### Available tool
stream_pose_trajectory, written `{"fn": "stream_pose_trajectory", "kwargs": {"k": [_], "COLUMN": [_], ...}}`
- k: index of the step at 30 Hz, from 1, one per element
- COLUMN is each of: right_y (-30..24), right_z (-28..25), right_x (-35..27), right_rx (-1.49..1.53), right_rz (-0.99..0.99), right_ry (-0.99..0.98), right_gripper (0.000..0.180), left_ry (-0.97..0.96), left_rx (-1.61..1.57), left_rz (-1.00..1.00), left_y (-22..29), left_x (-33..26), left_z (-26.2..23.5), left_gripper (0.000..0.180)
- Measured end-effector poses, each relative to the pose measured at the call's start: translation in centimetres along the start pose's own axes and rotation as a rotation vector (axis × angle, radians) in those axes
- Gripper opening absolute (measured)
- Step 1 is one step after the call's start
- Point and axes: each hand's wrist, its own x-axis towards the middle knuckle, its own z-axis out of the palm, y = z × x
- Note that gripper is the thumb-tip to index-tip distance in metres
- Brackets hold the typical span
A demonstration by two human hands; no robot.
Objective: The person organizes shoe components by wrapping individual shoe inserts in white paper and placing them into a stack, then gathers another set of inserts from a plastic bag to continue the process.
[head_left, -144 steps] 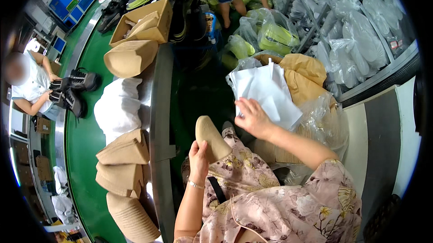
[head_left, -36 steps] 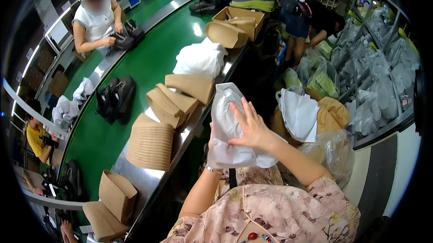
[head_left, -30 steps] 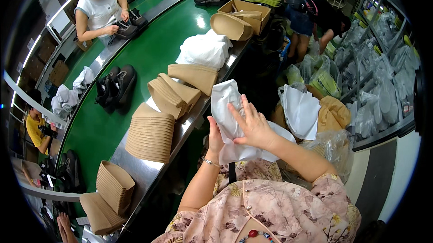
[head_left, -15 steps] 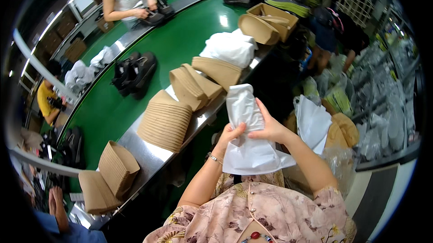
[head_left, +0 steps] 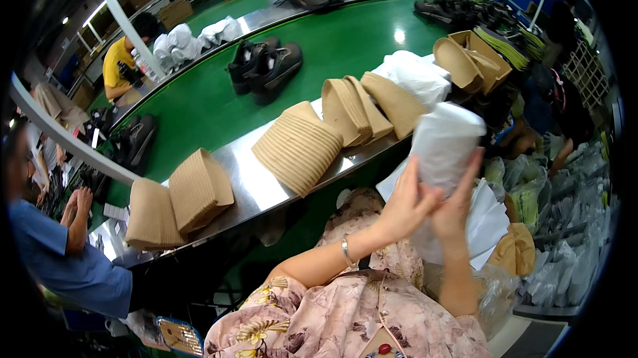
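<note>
A white tissue-paper bundle (head_left: 446, 138) stands upright between my two hands, off the near edge of the bench. My left hand (head_left: 407, 204) presses its lower left side, thumb reaching across toward the other hand. My right hand (head_left: 454, 210), smeared a little by motion, grips the right side. Loose paper trails below the hands, partly hidden by them. Whatever may be inside the paper does not show. To the right of my right hand lie flat white paper sheets (head_left: 488, 222).
Nested brown cardboard inserts (head_left: 299, 148) line the steel ledge (head_left: 242, 182), with a crumpled white paper heap (head_left: 412, 75) beyond. Dark shoes (head_left: 269, 71) sit on the green conveyor belt (head_left: 352, 42). Bagged goods (head_left: 571, 261) fill a rack at right. Co-workers stand across and at left.
The view has swung left, so the bench appears farther right. My hands have drawn closer together around the paper, which looks more compact and flares less at its lower end.
</note>
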Motion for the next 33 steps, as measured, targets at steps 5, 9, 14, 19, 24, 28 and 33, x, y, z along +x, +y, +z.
{"fn": "stream_pose_trajectory", "kwargs": {"k": [5,9,14,19,24,28,33], "right_y": [-0.3,0.2,-0.4,-1.0,-0.8,-0.4,-1.2], "right_z": [1.2,1.1,1.0,2.6,2.3,2.1,1.5], "right_x": [-0.1,-0.3,-0.8,-0.7,-0.7,0.1,1.7], "right_rx": [0.969,1.282,1.451,1.421,0.801,0.555,0.851], "right_rz": [0.196,0.578,0.647,0.744,0.449,0.124,0.16], "right_ry": [-0.229,-0.327,-0.332,-0.219,-0.015,-0.102,-0.368], "right_gripper": [0.078,0.042,0.043,0.039,0.042,0.052,0.058], "left_ry": [-0.057,-0.127,-0.274,-0.06,-0.052,-0.239,-0.253], "left_rx": [-0.922,-1.042,-1.302,-1.146,-1.127,-1.257,-1.115], "left_rz": [-0.421,-0.535,-0.635,-0.67,-0.478,-0.58,-0.56], "left_y": [-2.7,-4.2,-4.0,-2.2,-0.7,0.9,2.1], "left_x": [1.3,0.9,0.2,0.2,0.0,-0.5,-1.2], "left_z": [-2.9,-3.0,-3.1,-3.2,-2.7,-4.8,-7.0], "left_gripper": [0.049,0.054,0.07,0.06,0.064,0.074,0.065]}}
